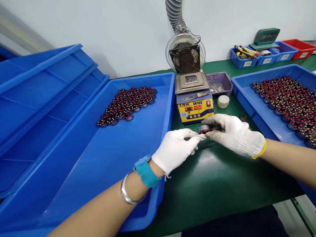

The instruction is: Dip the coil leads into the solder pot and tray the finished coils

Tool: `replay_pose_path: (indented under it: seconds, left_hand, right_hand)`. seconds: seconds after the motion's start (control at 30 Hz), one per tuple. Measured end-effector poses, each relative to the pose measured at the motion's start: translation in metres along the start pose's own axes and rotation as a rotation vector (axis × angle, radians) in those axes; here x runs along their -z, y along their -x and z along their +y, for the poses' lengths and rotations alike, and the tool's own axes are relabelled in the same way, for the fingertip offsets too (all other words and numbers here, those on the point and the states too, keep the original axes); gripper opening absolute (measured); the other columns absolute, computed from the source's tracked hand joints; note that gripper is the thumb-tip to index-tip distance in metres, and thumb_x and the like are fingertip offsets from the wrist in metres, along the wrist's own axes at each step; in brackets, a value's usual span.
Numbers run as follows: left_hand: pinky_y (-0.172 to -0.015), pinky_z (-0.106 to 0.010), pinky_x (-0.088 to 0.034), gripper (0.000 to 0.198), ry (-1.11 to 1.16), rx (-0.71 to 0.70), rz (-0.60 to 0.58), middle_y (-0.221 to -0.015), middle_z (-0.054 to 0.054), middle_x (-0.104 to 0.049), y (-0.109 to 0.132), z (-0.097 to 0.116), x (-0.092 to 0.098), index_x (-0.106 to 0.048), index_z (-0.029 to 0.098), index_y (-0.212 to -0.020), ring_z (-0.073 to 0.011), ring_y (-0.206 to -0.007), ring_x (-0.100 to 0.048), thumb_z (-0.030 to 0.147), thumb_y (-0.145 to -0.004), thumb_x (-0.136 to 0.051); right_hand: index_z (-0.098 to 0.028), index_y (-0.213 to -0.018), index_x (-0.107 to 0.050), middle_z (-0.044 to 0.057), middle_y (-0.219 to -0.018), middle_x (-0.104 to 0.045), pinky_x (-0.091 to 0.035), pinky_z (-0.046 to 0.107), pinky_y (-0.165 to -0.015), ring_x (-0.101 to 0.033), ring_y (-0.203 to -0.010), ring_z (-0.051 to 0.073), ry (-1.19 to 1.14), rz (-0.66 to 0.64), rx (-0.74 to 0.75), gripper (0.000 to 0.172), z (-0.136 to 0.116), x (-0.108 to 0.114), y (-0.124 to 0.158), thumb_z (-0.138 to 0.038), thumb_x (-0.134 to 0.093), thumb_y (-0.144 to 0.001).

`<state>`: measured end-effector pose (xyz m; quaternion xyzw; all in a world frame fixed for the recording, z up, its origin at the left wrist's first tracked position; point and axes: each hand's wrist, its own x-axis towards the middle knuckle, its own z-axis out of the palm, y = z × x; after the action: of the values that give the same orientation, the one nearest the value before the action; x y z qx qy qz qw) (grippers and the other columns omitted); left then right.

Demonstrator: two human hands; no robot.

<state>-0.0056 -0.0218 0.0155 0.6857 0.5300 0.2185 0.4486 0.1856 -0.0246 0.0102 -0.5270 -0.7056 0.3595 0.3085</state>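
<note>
My right hand (234, 133), in a white knit glove, is closed on a small round coil (204, 129) with red winding, held just in front of the yellow solder pot (196, 107). My left hand (176, 148), also gloved, is pinched on thin metal tweezers (197, 136) whose tip touches the coil. Both hands hover over the green mat (217, 184). The left wrist wears a blue strap and a metal bangle.
A blue tray (81, 171) at left holds a cluster of coils (128, 103). Another blue tray (247, 98) at right holds several more coils (288, 102). Behind the pot stand a fume fan (185, 56), a grey dish (219, 84), a white round lid (223, 101) and small bins (264, 57).
</note>
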Motion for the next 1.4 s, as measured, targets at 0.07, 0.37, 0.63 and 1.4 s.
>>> replay_pose_path:
  seconds: [0.07, 0.37, 0.63, 1.4]
  left_hand:
    - [-0.043, -0.024, -0.045, 0.027, 0.09, 0.062, -0.148, -0.052, -0.001, -0.062, 0.002, 0.004, 0.011, -0.063, 0.018, -0.06, -0.0136, -0.043, -0.056, 0.041, -0.073, -0.066]
    - [-0.051, -0.025, -0.046, 0.045, 0.169, -0.14, 0.159, -0.068, -0.003, -0.064, -0.007, -0.005, 0.013, -0.059, 0.016, -0.082, -0.0146, -0.058, -0.061, 0.059, -0.085, -0.046]
    - [-0.047, -0.023, -0.04, 0.04, -0.05, -0.192, 0.094, -0.048, 0.002, -0.053, 0.005, 0.004, 0.005, -0.054, 0.017, -0.055, -0.0094, -0.044, -0.049, 0.045, -0.084, -0.055]
    - [-0.065, -0.029, -0.053, 0.021, 0.376, 0.066, -0.178, -0.089, -0.008, -0.07, 0.003, 0.011, -0.001, -0.062, 0.013, -0.093, -0.0186, -0.075, -0.068, 0.03, -0.081, -0.061]
  right_hand:
    - [-0.02, -0.098, -0.065, 0.001, -0.098, -0.069, -0.052, 0.026, -0.078, -0.065, -0.088, 0.015, -0.091, 0.008, -0.024, 0.022, -0.001, 0.0, -0.003, -0.017, -0.061, -0.077]
    - [-0.016, -0.097, -0.066, 0.003, -0.094, -0.071, -0.052, 0.024, -0.072, -0.066, -0.083, 0.015, -0.331, -0.019, -0.17, 0.021, -0.005, 0.0, -0.005, -0.017, -0.063, -0.076]
    - [-0.018, -0.099, -0.068, 0.004, -0.086, -0.071, -0.052, 0.024, -0.065, -0.065, -0.074, 0.015, -0.335, 0.052, -0.241, 0.025, 0.003, 0.0, -0.009, -0.024, -0.067, -0.075]
    - [-0.014, -0.097, -0.065, 0.004, -0.086, -0.07, -0.057, 0.02, -0.064, -0.066, -0.07, 0.011, -0.56, 0.099, -0.316, 0.018, -0.01, -0.003, -0.009, -0.011, -0.064, -0.079]
